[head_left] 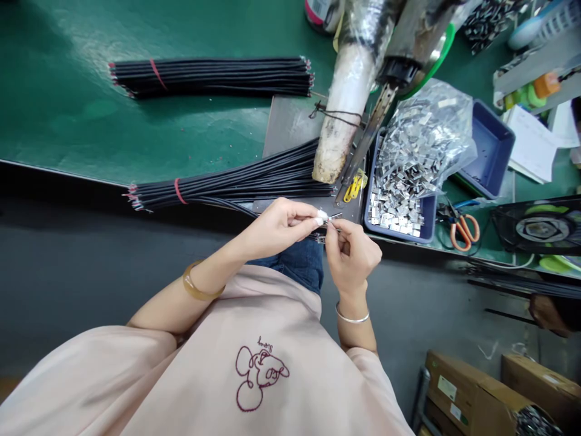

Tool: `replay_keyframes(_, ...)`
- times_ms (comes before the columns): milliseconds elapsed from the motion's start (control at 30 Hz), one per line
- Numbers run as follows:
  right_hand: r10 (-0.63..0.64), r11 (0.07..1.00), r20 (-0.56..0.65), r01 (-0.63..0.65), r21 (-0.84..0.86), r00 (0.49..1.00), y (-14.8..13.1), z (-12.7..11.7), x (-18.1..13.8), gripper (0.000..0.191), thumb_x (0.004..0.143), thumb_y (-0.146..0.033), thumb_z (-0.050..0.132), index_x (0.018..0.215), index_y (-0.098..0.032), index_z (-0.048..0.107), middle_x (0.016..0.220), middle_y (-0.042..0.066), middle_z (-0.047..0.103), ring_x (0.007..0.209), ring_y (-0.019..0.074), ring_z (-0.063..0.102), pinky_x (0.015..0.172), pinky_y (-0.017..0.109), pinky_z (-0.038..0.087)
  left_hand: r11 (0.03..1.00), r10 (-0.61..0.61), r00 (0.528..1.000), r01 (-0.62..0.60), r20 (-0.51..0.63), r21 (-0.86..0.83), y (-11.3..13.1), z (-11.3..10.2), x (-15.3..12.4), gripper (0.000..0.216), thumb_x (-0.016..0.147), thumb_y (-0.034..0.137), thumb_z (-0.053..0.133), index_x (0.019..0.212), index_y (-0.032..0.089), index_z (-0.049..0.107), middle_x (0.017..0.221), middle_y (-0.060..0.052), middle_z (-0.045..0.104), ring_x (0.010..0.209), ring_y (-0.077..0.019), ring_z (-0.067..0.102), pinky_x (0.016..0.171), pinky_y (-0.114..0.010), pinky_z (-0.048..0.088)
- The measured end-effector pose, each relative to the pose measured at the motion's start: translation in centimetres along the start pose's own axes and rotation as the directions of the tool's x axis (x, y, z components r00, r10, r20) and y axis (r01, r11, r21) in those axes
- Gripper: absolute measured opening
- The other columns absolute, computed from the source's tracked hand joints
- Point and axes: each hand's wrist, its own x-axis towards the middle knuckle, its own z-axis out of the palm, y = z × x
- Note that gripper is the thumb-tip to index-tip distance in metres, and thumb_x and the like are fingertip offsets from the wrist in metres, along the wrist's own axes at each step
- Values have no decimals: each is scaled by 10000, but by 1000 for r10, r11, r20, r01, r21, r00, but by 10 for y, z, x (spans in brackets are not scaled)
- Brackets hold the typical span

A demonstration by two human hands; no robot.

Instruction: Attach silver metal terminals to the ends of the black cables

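Observation:
My left hand is closed in a pinch, a white covering on a fingertip. Facing it, my right hand also pinches, and the fingertips of both almost meet. Between them shows a small silvery piece, too small to name. Just beyond my hands lies a bundle of black cables, tied with a red band near its left end. One cable strays from it and passes out of sight behind my left hand. A blue bin of small metal connectors stands right of my right hand.
Another black cable bundle lies farther back on the green table. A plastic-wrapped pipe and a metal bar reach down near my hands. Yellow pieces, orange-handled scissors and an empty blue tray are nearby.

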Motion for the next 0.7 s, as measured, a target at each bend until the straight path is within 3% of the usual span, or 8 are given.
replay_keyframes(67, 171, 970, 78, -181, 162, 982, -2, -2, 0, 49, 958, -226, 615, 918, -207, 637, 563, -101, 461, 447, 47, 394, 471, 195, 332, 999, 4, 1000, -4, -8, 43, -1, 1, -2, 176, 832, 260, 673, 793, 103, 740, 576, 24, 487, 540, -70, 367, 488, -201, 300)
replay_keyframes(133, 303, 881, 168, -343, 325, 938, -3, -6, 2, 106, 959, -268, 617, 871, -209, 617, 566, -102, 440, 442, 45, 371, 436, 184, 301, 998, 20, 999, -17, -44, 60, -3, 4, -3, 172, 813, 257, 691, 798, 98, 756, 591, 16, 509, 553, -70, 376, 500, -201, 311)
replay_keyframes(200, 367, 818, 137, -389, 423, 920, -3, -11, 4, 126, 939, -280, 647, 839, -210, 615, 582, -95, 466, 446, 43, 377, 423, 178, 290, 998, 27, 995, -23, -97, 52, -3, 7, -3, 169, 804, 250, 693, 780, 97, 759, 602, 8, 525, 563, -72, 389, 512, -205, 320)
replay_keyframes(300, 384, 806, -102, -279, 522, 918, -1, -17, 6, 48, 927, -261, 649, 955, -225, 638, 587, -94, 497, 438, 51, 421, 431, 183, 330, 999, 18, 986, -12, -168, 34, -2, 12, 0, 140, 786, 215, 675, 741, 100, 740, 551, 31, 451, 535, -61, 333, 492, -205, 260)
replay_keyframes(433, 308, 875, -284, -152, 460, 908, -2, -19, 4, 215, 969, -177, 573, 1169, -256, 591, 711, -61, 679, 442, 70, 563, 434, 194, 432, 1000, -5, 980, 3, -201, -8, 2, 15, 5, 117, 762, 183, 652, 705, 97, 708, 522, 54, 378, 515, -48, 281, 486, -203, 214)
replay_keyframes(567, 179, 955, -176, -128, 269, 968, -1, -12, 0, 172, 920, -119, 655, 1035, -245, 638, 986, 9, 774, 821, 166, 777, 699, 292, 641, 999, -19, 979, 13, -202, -32, 5, 15, 8, 126, 763, 196, 647, 702, 100, 702, 518, 56, 388, 500, -45, 285, 479, -198, 212)
replay_keyframes(633, 129, 965, -96, -103, 241, 987, 1, -7, 1, 146, 913, -125, 663, 1001, -240, 643, 1083, 34, 769, 997, 201, 767, 810, 340, 659, 1000, -16, 976, 14, -216, -10, 4, 15, 9, 130, 768, 201, 650, 692, 108, 699, 518, 50, 410, 499, -50, 309, 481, -197, 229)
replay_keyframes(700, 119, 965, -56, -102, 242, 991, 4, -4, 2, 115, 925, -142, 645, 987, -239, 636, 1149, 49, 756, 1038, 205, 756, 837, 359, 663, 1000, -5, 969, 9, -246, 16, 2, 16, 10, 131, 770, 201, 653, 680, 116, 693, 543, 32, 476, 515, -60, 368, 492, -196, 270)
